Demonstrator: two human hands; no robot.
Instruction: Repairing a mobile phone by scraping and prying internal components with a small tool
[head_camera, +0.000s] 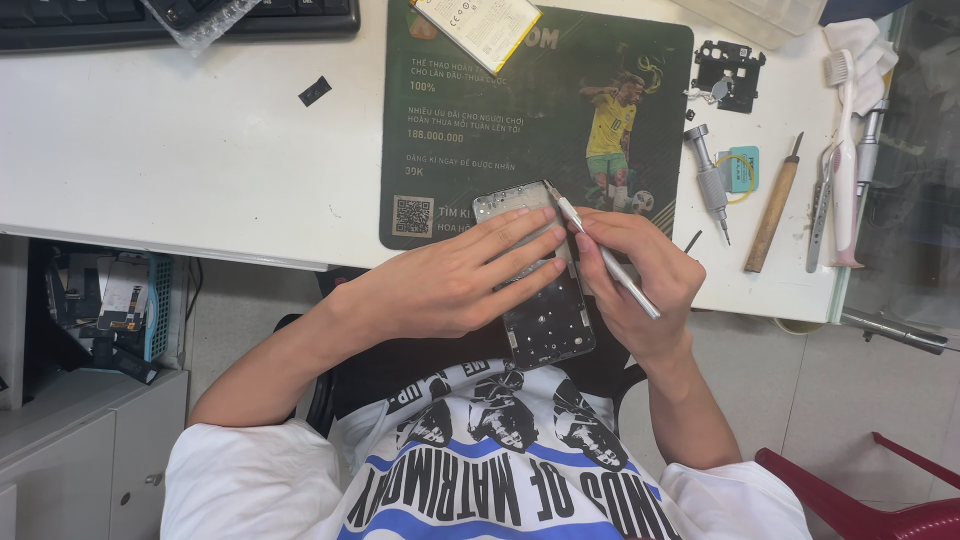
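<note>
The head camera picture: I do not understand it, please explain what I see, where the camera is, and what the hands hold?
The camera sits on a person's head and looks down at their two bare hands. The left hand steadies an opened phone frame of grey metal and black, half over the edge of the white table. The right hand holds a thin silver pen-shaped tool against the frame. On the table lie a dark green printed mat, a grey screwdriver, a wooden-handled tool and a pink toothbrush.

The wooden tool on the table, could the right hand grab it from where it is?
Probably yes. The wooden tool lies in the open on the table, just beside the right hand, with nothing between them. But that hand already holds a silver tool, which would need putting down first.
</note>
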